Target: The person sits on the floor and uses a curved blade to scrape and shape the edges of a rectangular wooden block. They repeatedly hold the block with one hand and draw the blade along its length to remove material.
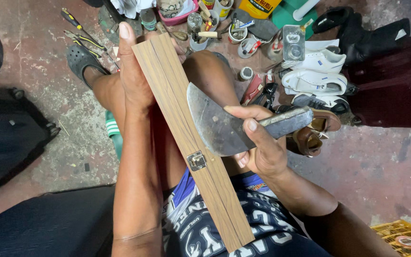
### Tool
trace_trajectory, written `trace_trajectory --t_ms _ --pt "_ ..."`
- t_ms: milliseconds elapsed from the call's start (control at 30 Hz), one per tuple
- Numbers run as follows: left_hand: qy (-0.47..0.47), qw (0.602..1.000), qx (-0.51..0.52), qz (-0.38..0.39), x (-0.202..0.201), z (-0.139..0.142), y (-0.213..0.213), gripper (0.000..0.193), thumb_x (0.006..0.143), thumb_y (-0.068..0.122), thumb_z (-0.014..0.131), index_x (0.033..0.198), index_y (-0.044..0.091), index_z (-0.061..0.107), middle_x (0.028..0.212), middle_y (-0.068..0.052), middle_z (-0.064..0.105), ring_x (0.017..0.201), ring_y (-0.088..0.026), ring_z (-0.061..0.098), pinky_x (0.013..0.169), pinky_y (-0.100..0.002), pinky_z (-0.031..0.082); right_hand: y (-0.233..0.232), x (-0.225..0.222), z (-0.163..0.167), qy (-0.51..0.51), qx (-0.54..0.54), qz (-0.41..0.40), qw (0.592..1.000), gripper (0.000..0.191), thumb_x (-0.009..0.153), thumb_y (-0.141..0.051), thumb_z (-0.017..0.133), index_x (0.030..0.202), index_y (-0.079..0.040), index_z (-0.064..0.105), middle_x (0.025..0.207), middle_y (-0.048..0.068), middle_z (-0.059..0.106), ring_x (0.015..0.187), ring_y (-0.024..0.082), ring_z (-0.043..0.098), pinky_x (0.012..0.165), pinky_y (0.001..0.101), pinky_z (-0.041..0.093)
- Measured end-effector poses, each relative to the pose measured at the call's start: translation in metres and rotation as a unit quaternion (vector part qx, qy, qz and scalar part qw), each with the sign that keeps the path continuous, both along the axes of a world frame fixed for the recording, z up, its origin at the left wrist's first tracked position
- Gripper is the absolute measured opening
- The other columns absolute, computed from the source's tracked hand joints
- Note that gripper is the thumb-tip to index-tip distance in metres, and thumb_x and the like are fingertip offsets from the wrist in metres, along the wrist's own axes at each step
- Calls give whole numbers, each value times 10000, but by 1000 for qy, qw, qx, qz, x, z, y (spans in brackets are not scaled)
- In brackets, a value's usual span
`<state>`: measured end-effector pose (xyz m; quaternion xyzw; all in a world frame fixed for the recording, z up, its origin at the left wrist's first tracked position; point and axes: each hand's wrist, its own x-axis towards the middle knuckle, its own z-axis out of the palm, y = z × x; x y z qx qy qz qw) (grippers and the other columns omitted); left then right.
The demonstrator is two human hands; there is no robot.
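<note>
Cluttered concrete floor [48, 95]; left hand [134, 76] grips one long wooden case [186, 138] pointing away, right hand [258, 143] clutches one curved knife [215, 123].

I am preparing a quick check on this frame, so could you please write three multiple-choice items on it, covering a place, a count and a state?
1. Where does the metal latch sit?
A. on the long wood-grain case
B. on the floor
C. on a shoe

2. How many white sneakers lie together on the floor?
A. none
B. two
C. six

3. What does the right hand hold?
A. nothing
B. a screwdriver
C. a curved-blade knife

Answers: 1 A, the latch is fixed on the case's face, across its seam. 2 B, a pair lies at upper right. 3 C, the fingers wrap the knife's handle, the blade lying against the case, which the left hand steadies.
</note>
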<state>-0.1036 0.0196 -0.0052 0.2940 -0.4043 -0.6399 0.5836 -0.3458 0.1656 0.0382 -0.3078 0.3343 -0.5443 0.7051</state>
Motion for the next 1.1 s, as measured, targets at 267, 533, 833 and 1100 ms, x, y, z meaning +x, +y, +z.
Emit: trace_trajectory --t_ms 267,533,833,1100 --pt "30 1000 -5 -4 1 -1 0 830 1042 731 371 923 -40 654 886 -179 674 838 -251 633 816 -350 518 17 13 0 -5 -22 -42 999 412 1107 -238 542 1384 67 521 811 155 640 553 150 547 473 283 447" --pt "-20 999 43 11 6 -5 1 859 1019 793 357 992 3 693 876 -125 670 800 -229 620 750 -352 503 27 13 -3 13 -18 -55 998 410 1099 -235 527 1358 82 518 835 148 638 563 154 551 475 291 453" --pt "-23 999 25 3 6 -11 0 853 998 772 345 1020 0 708 886 -108 660 826 -219 606 764 -343 485 28 10 -4 13 -39 -42 998 422 1100 -222 506 1401 74 498 871 138 640 561 154 541 470 287 463" --pt "-13 999 40 8 -3 -2 1 859 1001 772 362 1013 -18 698 899 -144 663 842 -255 609 801 -368 494 27 8 2 31 21 -59 998 433 1041 -220 500 1374 57 493 978 147 682 548 147 548 450 282 460"
